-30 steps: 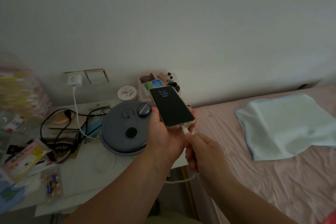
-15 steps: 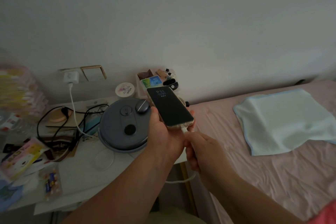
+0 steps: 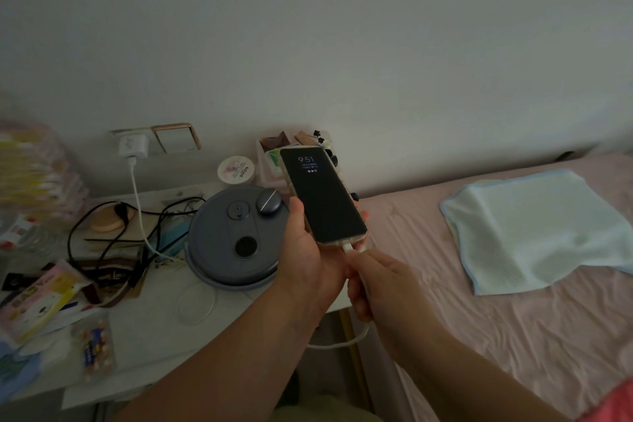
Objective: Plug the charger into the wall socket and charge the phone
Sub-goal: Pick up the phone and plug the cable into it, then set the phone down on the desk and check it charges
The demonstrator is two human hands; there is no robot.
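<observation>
My left hand (image 3: 306, 252) holds a phone (image 3: 323, 195) upright over the table's right edge; its dark screen shows 9:51. A white cable plug (image 3: 348, 247) sits in the phone's bottom port. My right hand (image 3: 380, 281) pinches the cable just below the plug. The white cable (image 3: 141, 216) runs left across the table up to a white charger (image 3: 133, 146), which is in the wall socket (image 3: 118, 132).
A round grey lidded appliance (image 3: 236, 236) stands on the white bedside table (image 3: 154, 329), among black cords, snack packets and a small white jar (image 3: 236, 169). A bed with a pink sheet (image 3: 513, 336) and a pale blue towel (image 3: 534, 229) lies to the right.
The phone and both hands stay nearly in place, with the plug at the port throughout. The view has shifted slightly.
</observation>
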